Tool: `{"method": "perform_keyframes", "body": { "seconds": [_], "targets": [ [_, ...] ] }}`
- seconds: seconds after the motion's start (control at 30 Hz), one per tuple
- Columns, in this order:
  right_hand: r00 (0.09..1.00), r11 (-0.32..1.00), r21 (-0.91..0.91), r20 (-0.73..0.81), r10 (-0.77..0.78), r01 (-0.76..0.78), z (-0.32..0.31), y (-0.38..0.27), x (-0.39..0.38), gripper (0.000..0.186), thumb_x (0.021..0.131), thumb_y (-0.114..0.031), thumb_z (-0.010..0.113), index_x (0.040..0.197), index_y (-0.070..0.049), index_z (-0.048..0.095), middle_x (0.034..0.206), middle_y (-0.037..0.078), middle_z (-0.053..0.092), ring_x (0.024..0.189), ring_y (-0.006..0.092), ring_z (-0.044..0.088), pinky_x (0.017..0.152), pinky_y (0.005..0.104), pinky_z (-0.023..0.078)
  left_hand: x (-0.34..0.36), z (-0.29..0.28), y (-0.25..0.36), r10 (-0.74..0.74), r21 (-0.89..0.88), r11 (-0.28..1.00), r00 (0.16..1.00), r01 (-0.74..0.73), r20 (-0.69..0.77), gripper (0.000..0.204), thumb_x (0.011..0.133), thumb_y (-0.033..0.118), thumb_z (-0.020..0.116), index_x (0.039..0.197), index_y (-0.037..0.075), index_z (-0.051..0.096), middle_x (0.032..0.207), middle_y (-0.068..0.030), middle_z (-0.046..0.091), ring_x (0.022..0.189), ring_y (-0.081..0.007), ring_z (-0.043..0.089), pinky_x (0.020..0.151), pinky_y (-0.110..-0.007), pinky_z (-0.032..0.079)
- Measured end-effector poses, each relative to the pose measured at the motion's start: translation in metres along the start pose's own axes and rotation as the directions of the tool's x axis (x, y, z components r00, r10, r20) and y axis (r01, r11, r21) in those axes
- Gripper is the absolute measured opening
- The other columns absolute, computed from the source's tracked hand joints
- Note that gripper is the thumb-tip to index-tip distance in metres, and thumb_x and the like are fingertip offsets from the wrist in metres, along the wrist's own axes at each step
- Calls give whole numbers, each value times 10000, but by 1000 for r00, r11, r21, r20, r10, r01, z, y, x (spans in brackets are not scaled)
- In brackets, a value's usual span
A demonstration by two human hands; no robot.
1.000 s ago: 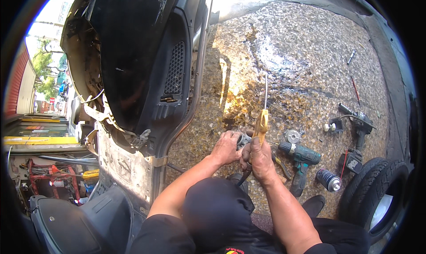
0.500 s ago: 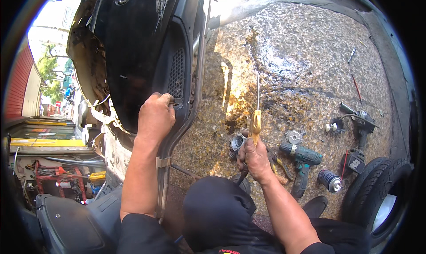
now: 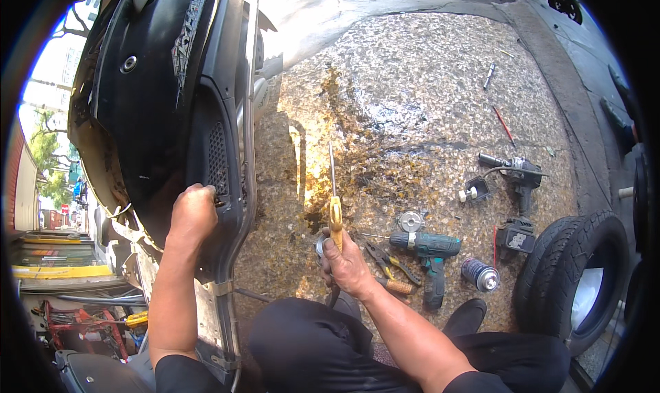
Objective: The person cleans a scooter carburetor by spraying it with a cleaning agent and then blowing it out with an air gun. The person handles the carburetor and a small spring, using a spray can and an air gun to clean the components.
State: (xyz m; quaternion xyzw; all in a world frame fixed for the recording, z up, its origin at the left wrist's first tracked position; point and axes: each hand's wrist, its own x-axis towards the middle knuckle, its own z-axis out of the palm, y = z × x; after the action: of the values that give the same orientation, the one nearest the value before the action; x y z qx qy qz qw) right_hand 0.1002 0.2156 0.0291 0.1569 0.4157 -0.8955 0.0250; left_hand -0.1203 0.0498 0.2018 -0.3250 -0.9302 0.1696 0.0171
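Observation:
My left hand (image 3: 194,214) is closed against the black body panel (image 3: 148,135) of a scooter, just below its grille insert (image 3: 217,156). Its fingertips face away, so anything pinched in them is hidden. In my right hand (image 3: 347,264) is a yellow air blow gun (image 3: 335,218), its long thin metal nozzle pointing away from me over the wet, stained floor. Partly behind that hand sits a round metal part (image 3: 320,246). Pliers (image 3: 393,264) with yellow-and-black handles lie just right of the hand.
To the right lie a teal cordless drill (image 3: 430,243), a metal disc (image 3: 411,221), a spray can (image 3: 481,275), a dark impact wrench (image 3: 524,178) and a red rod (image 3: 504,126). Tyres (image 3: 584,283) stand at the lower right. Red metal frames (image 3: 82,328) are at the lower left.
The whole view has shifted, so the scooter and tools appear farther left. Both hands keep about the same places, the left at the panel, the right around the blow gun.

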Motion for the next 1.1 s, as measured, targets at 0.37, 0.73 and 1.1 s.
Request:
{"method": "perform_keyframes", "body": {
  "seconds": [0.37, 0.73, 1.1],
  "targets": [
    [999, 999, -44, 27, -22, 24, 0, -7, -4, 690, 936, -620, 552, 1269, -37, 393, 665, 19, 474, 511, 110, 488, 459, 267, 419, 2, -7, 5, -68, 61, 996, 997, 66, 38, 92, 758, -29, 562, 841, -11, 596, 809, -218, 661, 812, -410, 672, 732, -486, 557],
    [979, 989, -131, 202, -40, 68, 15, -18, -10, 689, 938, -706, 435, 1138, -49, 475, 690, 20, 507, 612, 106, 487, 563, 295, 430, 106, -16, 75, -149, -862, -448, 931, 238, 334, 138, 868, 36, 580, 997, 76, 605, 759, -12, 583, 542, -68, 465, 430, -207, 326],
    [985, 956, -247, -28, -170, 158, 11, -12, -2, 586, 1008, -578, 446, 900, -8, 528, 670, 60, 501, 640, 150, 457, 591, 339, 430, 116, 25, 107, 78, -676, -627, 895, 387, 439, 151, 876, 31, 534, 1014, 86, 555, 750, -2, 526, 511, -42, 398, 397, -179, 310]
  ]
}}
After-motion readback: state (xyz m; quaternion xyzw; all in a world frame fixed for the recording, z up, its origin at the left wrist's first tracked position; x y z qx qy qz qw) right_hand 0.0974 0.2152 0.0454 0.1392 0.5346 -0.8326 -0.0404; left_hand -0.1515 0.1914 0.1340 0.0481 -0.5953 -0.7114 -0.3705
